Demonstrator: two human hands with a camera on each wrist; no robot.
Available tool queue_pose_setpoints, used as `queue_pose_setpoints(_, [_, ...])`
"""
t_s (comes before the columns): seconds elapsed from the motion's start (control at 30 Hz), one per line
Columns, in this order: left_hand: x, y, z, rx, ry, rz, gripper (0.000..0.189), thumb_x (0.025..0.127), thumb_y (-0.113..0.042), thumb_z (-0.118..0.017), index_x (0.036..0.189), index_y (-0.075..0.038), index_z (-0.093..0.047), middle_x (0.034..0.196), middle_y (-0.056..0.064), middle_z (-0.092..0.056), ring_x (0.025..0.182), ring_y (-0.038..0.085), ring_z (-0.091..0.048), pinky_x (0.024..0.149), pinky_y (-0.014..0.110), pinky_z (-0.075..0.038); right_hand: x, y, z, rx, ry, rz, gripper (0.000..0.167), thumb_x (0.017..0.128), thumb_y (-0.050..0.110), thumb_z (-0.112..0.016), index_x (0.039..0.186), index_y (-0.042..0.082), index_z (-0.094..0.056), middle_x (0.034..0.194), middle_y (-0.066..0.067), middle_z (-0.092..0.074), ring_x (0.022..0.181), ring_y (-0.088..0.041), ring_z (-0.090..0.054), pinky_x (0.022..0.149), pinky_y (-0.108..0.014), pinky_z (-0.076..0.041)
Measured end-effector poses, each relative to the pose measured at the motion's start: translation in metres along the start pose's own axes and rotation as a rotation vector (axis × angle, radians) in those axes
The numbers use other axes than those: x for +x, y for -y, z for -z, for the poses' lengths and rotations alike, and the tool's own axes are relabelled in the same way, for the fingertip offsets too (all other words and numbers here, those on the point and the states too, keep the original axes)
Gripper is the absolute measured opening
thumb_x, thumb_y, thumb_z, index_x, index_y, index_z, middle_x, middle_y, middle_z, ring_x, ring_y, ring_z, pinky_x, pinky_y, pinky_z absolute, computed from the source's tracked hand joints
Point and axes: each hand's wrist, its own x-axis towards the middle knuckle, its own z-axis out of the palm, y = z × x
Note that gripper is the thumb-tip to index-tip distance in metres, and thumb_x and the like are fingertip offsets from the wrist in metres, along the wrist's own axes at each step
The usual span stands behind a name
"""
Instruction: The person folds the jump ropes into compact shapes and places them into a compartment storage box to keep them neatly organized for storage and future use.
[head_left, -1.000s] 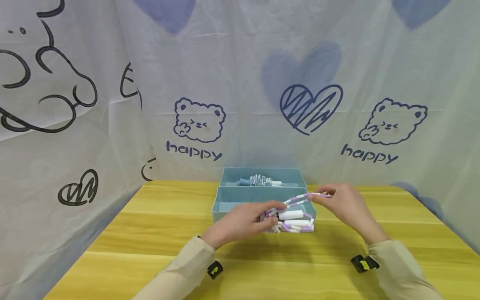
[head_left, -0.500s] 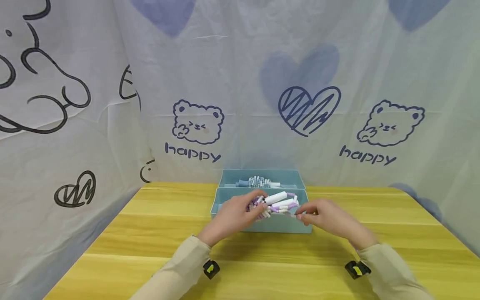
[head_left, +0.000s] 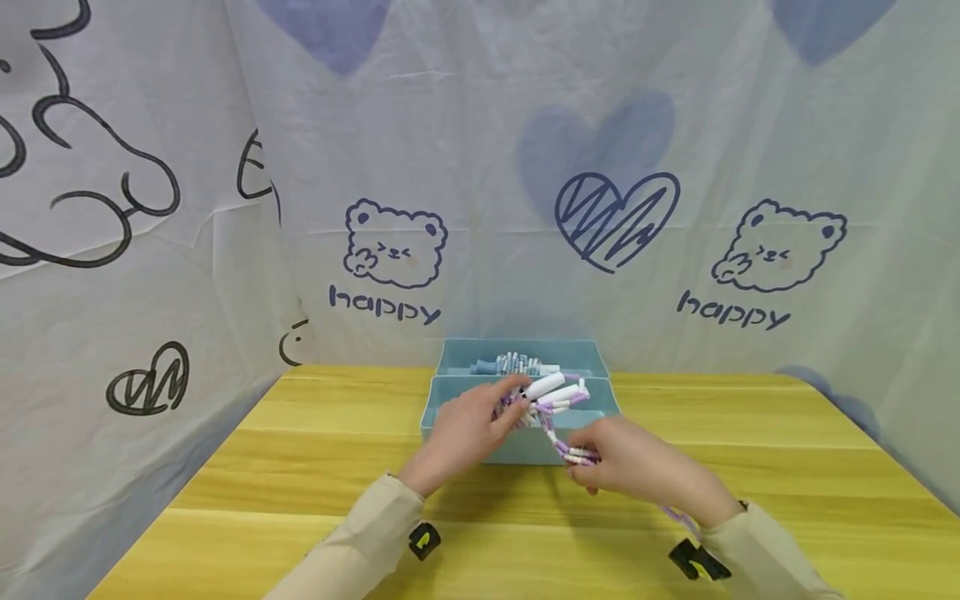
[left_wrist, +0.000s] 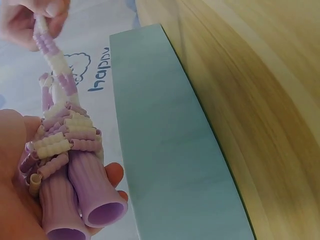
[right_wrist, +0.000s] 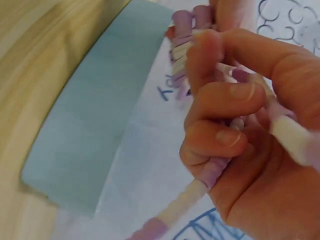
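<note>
A purple and white beaded jump rope [head_left: 555, 392] is bundled in my left hand [head_left: 465, 433], over the front blue box [head_left: 555, 452]. My left fingers and thumb grip its two handles [left_wrist: 95, 185] side by side, with beaded cord [left_wrist: 75, 130] wound across them. To the right and lower, my right hand [head_left: 637, 471] holds a stretch of the cord running from the bundle. In the right wrist view the fingers curl round this cord [right_wrist: 187, 197], and a loose length trails out past the hand. The palm hides part of it.
Behind the front box stands a second blue box [head_left: 465, 350] with a blue and white beaded jump rope [head_left: 517, 364] in it. Both boxes are on a yellow wood-grain table [head_left: 337, 467]. A printed cloth [head_left: 495, 275] hangs behind and to the left.
My right hand has come down and left from the right side, drawing the cord below the bundle. My left hand has lifted the handles slightly up and left.
</note>
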Motion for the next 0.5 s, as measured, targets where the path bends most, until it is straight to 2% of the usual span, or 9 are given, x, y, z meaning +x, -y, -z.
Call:
queue_pose_setpoints(0.13, [-0.001, -0.001, 0.001, 0.045, -0.004, 0.011, 0.033, 0.102, -0.047, -0.048, 0.133, -0.035, -0.055, 0.074, -0.012, -0.056, 0.054, 0.010, -0.048, 0.044, 0.030, -0.038, -0.007, 0.017, 0.001, -0.068, 0.001, 0.019, 0.012, 0.091, 0.015, -0.064, 0.081, 0.021, -0.059, 0.064, 0.013, -0.058, 0.052, -0.005, -0.047, 0.049, -0.023, -0.039])
queue_pose_setpoints(0.27, [-0.002, -0.003, -0.001, 0.161, 0.011, -0.013, 0.036, 0.102, -0.046, -0.048, 0.136, -0.034, -0.054, 0.077, -0.006, -0.053, 0.053, 0.013, -0.046, 0.042, 0.029, -0.038, -0.012, 0.031, 0.001, -0.032, -0.029, 0.064, 0.017, 0.099, 0.028, -0.059, 0.083, 0.023, -0.058, 0.063, 0.012, -0.055, 0.050, -0.006, -0.049, 0.049, -0.025, -0.041])
queue_pose_setpoints(0.37, [-0.003, -0.006, -0.001, 0.217, 0.018, -0.037, 0.038, 0.102, -0.046, -0.048, 0.138, -0.034, -0.052, 0.081, -0.004, -0.052, 0.056, 0.014, -0.046, 0.043, 0.029, -0.038, -0.013, 0.036, 0.001, 0.046, -0.113, 0.105, 0.024, 0.103, 0.038, -0.052, 0.085, 0.023, -0.057, 0.064, 0.009, -0.054, 0.050, -0.007, -0.048, 0.050, -0.026, -0.043])
queue_pose_setpoints(0.5, [-0.004, -0.010, -0.002, 0.189, 0.041, -0.050, 0.038, 0.103, -0.045, -0.047, 0.140, -0.035, -0.051, 0.082, -0.006, -0.052, 0.060, 0.013, -0.047, 0.047, 0.029, -0.039, -0.011, 0.034, 0.003, 0.159, -0.268, 0.130, 0.023, 0.104, 0.036, -0.048, 0.092, 0.020, -0.059, 0.068, 0.005, -0.054, 0.053, -0.009, -0.044, 0.051, -0.026, -0.041])
